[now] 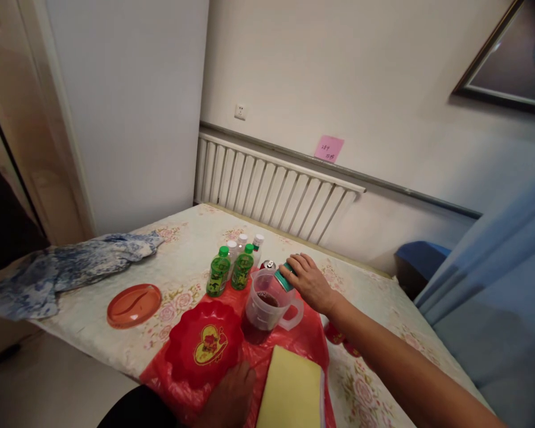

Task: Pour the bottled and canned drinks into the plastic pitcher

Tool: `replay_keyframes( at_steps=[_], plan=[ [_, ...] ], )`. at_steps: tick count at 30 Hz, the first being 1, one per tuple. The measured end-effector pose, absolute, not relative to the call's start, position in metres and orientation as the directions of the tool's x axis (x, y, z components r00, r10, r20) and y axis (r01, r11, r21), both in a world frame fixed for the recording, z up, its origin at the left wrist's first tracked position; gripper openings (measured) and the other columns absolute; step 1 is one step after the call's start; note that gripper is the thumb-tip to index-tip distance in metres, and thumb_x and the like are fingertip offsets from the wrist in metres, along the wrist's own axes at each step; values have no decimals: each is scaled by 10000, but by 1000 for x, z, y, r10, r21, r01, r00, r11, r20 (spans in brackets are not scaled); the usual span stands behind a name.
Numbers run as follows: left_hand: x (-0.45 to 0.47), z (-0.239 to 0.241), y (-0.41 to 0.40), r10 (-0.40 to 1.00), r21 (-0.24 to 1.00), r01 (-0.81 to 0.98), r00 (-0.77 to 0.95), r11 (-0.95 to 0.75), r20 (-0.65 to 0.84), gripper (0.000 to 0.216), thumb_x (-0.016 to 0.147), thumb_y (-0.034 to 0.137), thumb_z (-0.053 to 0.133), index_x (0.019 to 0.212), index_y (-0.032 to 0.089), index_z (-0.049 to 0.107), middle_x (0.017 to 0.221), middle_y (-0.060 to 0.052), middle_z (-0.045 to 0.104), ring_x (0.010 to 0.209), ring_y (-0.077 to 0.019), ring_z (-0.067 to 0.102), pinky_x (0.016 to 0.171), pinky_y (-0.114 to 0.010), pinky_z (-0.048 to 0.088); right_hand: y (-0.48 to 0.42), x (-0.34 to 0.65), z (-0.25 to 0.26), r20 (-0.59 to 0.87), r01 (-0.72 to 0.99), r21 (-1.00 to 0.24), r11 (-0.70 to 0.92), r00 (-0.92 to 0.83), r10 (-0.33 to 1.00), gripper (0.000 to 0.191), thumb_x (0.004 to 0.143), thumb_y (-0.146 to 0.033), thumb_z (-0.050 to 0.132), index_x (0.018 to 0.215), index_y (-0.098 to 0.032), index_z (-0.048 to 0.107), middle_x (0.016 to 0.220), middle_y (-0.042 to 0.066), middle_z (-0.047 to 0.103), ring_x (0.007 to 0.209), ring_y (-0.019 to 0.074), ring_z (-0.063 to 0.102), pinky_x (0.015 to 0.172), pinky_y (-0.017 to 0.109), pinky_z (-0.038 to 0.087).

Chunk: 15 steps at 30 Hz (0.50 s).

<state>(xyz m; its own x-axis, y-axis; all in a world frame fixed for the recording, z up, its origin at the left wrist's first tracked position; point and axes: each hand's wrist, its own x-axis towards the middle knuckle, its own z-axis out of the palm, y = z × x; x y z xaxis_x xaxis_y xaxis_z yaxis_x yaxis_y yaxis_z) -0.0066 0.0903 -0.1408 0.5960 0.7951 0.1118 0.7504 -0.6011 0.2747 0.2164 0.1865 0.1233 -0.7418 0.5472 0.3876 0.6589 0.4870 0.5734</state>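
Note:
My right hand (307, 279) grips a green can (284, 278) and tilts it over a clear plastic pitcher (270, 300), which has dark liquid in its bottom. My left hand (230, 397) rests at the near edge of the table on a red plastic bag (294, 342), beside a red heart-patterned plate (204, 345); its fingers are mostly hidden. Two green bottles (230, 271) stand just behind the pitcher, with white-capped bottles (245, 244) behind them. Another can (268, 265) stands by the pitcher.
An orange dish (134, 305) lies at the left of the floral tablecloth (187, 255). A blue-white cloth (71, 267) is bunched at the far left. A yellow pad (292, 389) lies near me. A radiator (271, 187) runs along the wall behind.

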Motion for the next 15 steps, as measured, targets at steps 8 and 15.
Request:
replay_keyframes(
  at_steps=[8, 15],
  plan=[
    [-8, -151, 92, 762, 224, 728, 624, -648, 173, 383, 833, -2, 433, 1106, 178, 631, 1144, -82, 659, 1050, -219, 597, 947, -360, 472, 198, 236, 104, 559, 820, 153, 551, -532, 636, 474, 849, -137, 615, 1315, -198, 561, 1249, 140, 594, 1214, 304, 458, 1052, 497, 372],
    [-4, -161, 98, 697, 84, 707, 658, -702, 287, 240, 853, 69, 484, 980, 192, 647, 903, -58, 682, 884, -215, 622, 841, -346, 498, 238, 261, 42, 473, 687, -663, 296, 80, 877, 563, 600, -324, 792, 1131, -191, 660, 1068, 69, 710, 983, 272, 625, 913, 422, 493]
  ],
)
